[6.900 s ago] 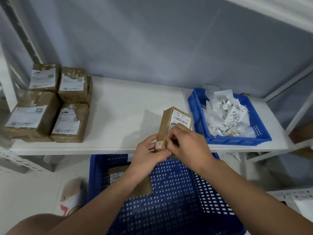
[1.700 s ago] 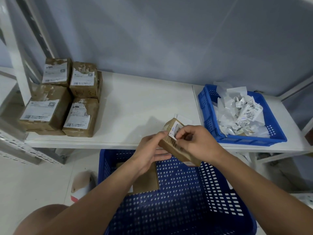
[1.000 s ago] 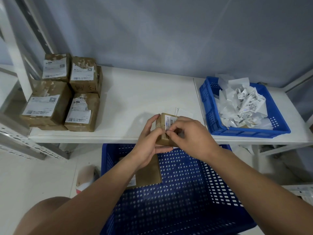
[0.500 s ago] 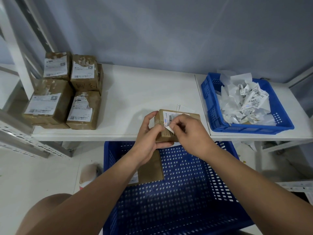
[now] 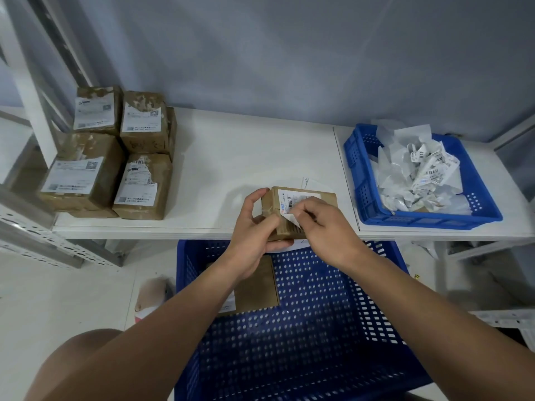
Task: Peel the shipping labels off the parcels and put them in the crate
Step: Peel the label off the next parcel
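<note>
The parcel (image 5: 270,201) at the centre of the frame is matt brown cardboard, bound with clear tape that gives a faint sheen. Its label (image 5: 289,199) is thin, smooth white paper, curling at the lifted corner. The stacked parcels (image 5: 115,157) at the left are the same dull cardboard, scuffed, with wrinkled tape and paper labels torn in places. The small crate (image 5: 428,219) at the right is blue perforated plastic, slightly glossy. The peeled labels (image 5: 419,175) in it are crumpled white paper. The large crate (image 5: 318,328) at the bottom is the same plastic. The shelf (image 5: 246,157) is smooth white board. The rail (image 5: 29,235) at the lower left is perforated grey metal.
</note>
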